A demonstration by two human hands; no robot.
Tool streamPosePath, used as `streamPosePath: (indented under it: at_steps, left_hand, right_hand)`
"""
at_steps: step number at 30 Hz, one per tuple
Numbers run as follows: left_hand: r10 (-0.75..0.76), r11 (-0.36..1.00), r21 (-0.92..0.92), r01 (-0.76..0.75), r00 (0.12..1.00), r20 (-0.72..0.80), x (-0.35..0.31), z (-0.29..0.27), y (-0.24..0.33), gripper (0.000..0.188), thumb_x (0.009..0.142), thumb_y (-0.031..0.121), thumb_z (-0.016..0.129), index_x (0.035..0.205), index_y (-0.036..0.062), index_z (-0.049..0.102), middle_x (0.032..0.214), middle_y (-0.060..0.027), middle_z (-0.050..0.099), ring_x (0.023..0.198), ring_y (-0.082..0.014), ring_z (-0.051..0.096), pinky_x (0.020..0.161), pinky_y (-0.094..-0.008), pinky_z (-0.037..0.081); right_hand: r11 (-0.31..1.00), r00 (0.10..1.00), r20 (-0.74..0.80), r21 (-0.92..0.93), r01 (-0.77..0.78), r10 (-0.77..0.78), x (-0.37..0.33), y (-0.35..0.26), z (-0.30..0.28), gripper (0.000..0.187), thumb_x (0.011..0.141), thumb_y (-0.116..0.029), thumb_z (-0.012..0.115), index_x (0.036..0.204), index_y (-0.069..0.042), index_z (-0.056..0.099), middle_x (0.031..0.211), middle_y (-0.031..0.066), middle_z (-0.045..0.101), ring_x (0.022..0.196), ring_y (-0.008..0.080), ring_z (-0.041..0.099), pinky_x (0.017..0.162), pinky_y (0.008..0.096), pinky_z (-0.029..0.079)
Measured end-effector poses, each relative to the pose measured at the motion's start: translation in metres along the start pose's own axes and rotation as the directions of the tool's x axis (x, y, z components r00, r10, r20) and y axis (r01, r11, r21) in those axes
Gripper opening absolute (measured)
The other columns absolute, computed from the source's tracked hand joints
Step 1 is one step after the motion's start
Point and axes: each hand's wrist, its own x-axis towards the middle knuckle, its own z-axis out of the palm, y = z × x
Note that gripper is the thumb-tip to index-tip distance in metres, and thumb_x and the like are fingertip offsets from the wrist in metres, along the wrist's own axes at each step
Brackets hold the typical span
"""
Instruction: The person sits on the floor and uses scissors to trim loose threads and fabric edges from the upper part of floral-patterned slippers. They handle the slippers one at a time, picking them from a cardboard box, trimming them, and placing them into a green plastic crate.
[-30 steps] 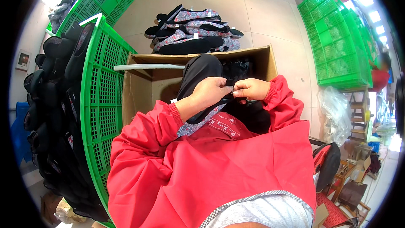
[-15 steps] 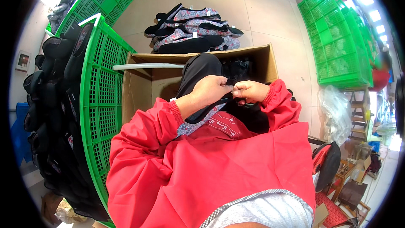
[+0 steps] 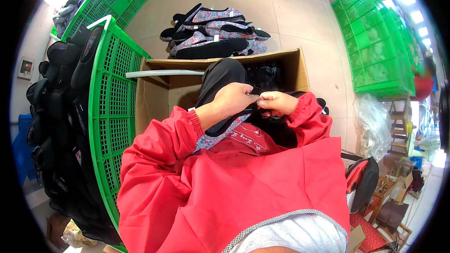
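Head view: from where I stand, the person in the red smock [image 3: 253, 182] has the left hand [image 3: 231, 99] and right hand [image 3: 277, 103] meeting fingertip to fingertip, just past a black-clad knee [image 3: 225, 76]. Both have thumb and fingers pinched closed; whatever sits between the tips is too small and dark for me to tell. A flowered slipper [image 3: 206, 143] with black edging lies tilted over the lap, partly hidden beneath the left hand and forearm. In front stands a cardboard box [image 3: 152, 112] with a pale strip [image 3: 164, 73] across its left side, and beyond that a heap of slippers [image 3: 211, 49] on the tiled floor [image 3: 304, 23]. Black footwear [image 3: 61, 98] is piled beside a green crate [image 3: 122, 131] on the left; more green crates [image 3: 375, 54] stand on the right, near a clear plastic bag [image 3: 372, 124].
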Motion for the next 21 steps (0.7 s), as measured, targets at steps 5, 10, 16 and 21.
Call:
streamPosePath:
  at_steps: [5,10,16,21]
  left_hand:
    - [0.011,1.0,0.001,-0.011,1.0,-0.001,0.003,0.004,-0.006,0.025,0.089,0.026,0.066,0.082,0.0022,0.068,0.064,-0.0066,0.06,0.059,-0.0127,0.053,0.059,-0.0338,0.044]
    - [0.017,0.999,0.04,-0.016,1.0,-0.003,0.002,0.001,-0.001,0.027,0.088,0.027,0.066,0.08,0.0017,0.067,0.062,-0.0077,0.059,0.058,-0.0141,0.051,0.058,-0.0352,0.043]
    - [0.008,0.999,0.041,-0.007,1.0,-0.008,-0.001,-0.002,0.006,0.028,0.087,0.027,0.066,0.078,0.0007,0.065,0.06,-0.0097,0.056,0.056,-0.0158,0.049,0.056,-0.0368,0.041]
    - [0.017,0.999,0.038,-0.017,1.0,-0.008,0.002,0.0,0.002,0.028,0.088,0.027,0.066,0.08,0.0004,0.066,0.062,-0.01,0.057,0.057,-0.016,0.051,0.057,-0.0364,0.042]
  right_hand:
    - [1.0,0.999,-0.033,0.015,0.012,-0.011,0.0,0.001,0.004,0.029,0.097,-0.045,0.059,0.094,-0.016,0.058,0.072,-0.0032,0.057,0.052,0.0019,0.036,0.046,0.0181,0.025]
    - [1.0,0.998,-0.061,0.024,0.005,-0.004,-0.002,0.001,0.005,0.027,0.096,-0.044,0.06,0.093,-0.017,0.058,0.072,-0.0035,0.057,0.052,0.0018,0.036,0.046,0.018,0.025]
    - [1.0,0.998,-0.065,0.006,0.019,-0.019,-0.003,0.001,0.004,0.026,0.096,-0.042,0.061,0.092,-0.017,0.058,0.071,-0.0041,0.057,0.053,0.0016,0.036,0.046,0.018,0.026]
    - [0.999,0.996,-0.087,0.012,0.037,-0.036,-0.002,0.004,0.005,0.025,0.096,-0.042,0.061,0.092,-0.017,0.058,0.071,-0.0039,0.057,0.053,0.0017,0.037,0.046,0.0181,0.026]
